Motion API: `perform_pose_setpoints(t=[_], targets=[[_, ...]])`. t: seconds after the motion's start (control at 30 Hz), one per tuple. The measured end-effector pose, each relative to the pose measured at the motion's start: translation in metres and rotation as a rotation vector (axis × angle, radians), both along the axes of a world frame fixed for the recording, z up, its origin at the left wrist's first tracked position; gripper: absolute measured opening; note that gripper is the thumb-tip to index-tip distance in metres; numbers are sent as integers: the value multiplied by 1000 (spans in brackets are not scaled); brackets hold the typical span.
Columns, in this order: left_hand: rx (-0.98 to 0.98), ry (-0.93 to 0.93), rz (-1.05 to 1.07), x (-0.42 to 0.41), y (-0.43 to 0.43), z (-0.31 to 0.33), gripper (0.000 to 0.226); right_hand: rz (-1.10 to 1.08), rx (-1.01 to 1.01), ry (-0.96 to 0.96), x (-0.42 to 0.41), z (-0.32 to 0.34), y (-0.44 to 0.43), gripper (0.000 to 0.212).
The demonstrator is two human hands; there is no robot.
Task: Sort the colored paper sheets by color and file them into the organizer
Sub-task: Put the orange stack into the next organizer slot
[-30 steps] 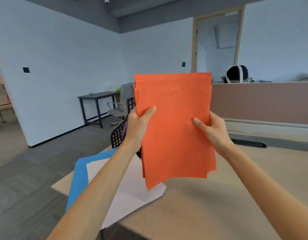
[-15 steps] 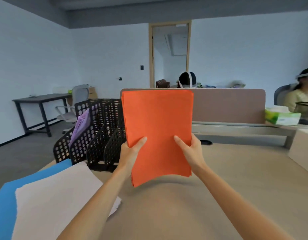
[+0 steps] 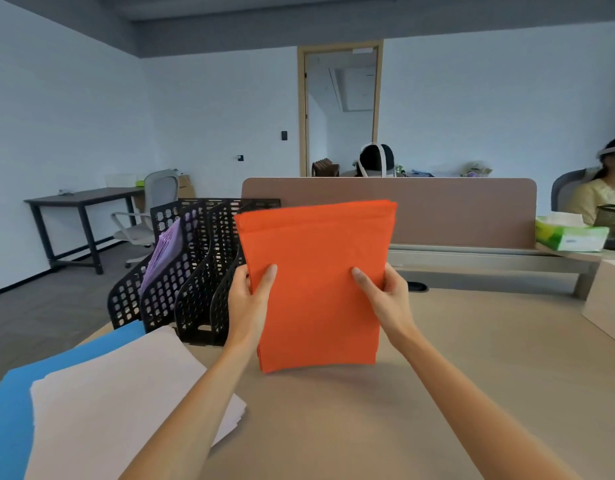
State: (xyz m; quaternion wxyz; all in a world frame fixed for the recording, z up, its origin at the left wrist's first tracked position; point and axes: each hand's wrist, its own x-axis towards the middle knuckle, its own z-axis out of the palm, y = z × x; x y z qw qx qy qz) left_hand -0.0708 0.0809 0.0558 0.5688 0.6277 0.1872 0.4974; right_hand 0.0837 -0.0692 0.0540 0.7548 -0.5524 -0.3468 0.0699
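Tan desk (image 3: 472, 393) fills my view. On its left, white sheets (image 3: 119, 403) lie over blue sheets (image 3: 8, 427). The orange stack (image 3: 316, 271) stands upright over the desk, just right of the black mesh organizer (image 3: 195, 271), whose leftmost slot holds purple sheets (image 3: 164, 251). My left hand (image 3: 247, 299) and right hand (image 3: 385, 299) grip the stack's side edges, thumbs in front.

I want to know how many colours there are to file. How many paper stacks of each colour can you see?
Orange stack: 1
Purple stack: 1
Blue stack: 1
White stack: 1
Total: 4
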Motion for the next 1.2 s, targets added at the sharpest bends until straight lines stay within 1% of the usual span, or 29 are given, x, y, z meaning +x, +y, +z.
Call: perform_pose_setpoints(t=[0.1, 0.2, 0.23, 0.3, 0.37, 0.4, 0.47, 0.53, 0.57, 0.6, 0.63, 0.7, 0.73, 0.77, 0.8, 0.87, 0.93, 1.0, 1.03, 1.07, 1.13, 1.2], targets=[[95, 90, 36, 1, -6, -17, 36, -12, -35, 2, -2, -16, 1, 17], [140, 77, 65, 5, -8, -13, 37, -26, 12, 39, -4, -5, 4, 7], [158, 79, 81, 5, -7, -5, 36, -16, 36, 53, -3, 4, 4, 7], [169, 75, 117, 3, -4, 10, 33, 33, 75, 69, -1, 20, 0, 13], [165, 46, 130, 2, 2, 21, 36, 82, 77, 75, 3, 26, -4, 20], [164, 52, 114, 2, 5, 25, 37, 105, 57, 78, 3, 26, -5, 22], [211, 146, 96, 7, 8, 28, 31, 137, -24, 74, 2, 21, -5, 23], [306, 223, 164, 11, 8, 30, 24, 139, -88, 56, -1, 23, -4, 21], [330, 207, 191, 12, 8, 33, 24, 129, -102, 32, -1, 27, -5, 22], [325, 163, 202, 12, 7, 36, 28, 121, -103, 9, -1, 33, -6, 23], [281, 94, 185, 11, 6, 38, 34, 116, -86, -3, -1, 37, -8, 24], [113, -17, 91, 8, 7, 34, 44, 112, -38, 16, -3, 35, -10, 19], [52, -7, 41, 9, 8, 25, 44, 104, -37, 36, -4, 27, -11, 16], [45, 63, 19, 9, 9, 12, 40, 88, -62, 63, -5, 11, -13, 16], [79, 164, 22, 7, 11, -5, 39, 73, -107, 88, -7, -7, -13, 16], [168, 317, 12, 2, 11, -31, 43, 31, -202, 82, -10, -40, -14, 20], [251, 402, 40, -4, 10, -40, 51, -12, -240, 67, -14, -54, -6, 25], [353, 436, 110, -10, 11, -31, 57, -55, -223, 57, -20, -44, 6, 17], [399, 412, 150, -13, 12, -22, 55, -65, -203, 41, -24, -33, 15, 14], [431, 353, 182, -17, 15, -11, 47, -72, -180, 28, -28, -21, 26, 13], [412, 220, 200, -28, 25, 14, 26, -70, -131, -8, -34, 2, 54, 12], [376, 152, 221, -36, 43, 35, 21, -71, -102, -26, -37, 18, 88, 12]])
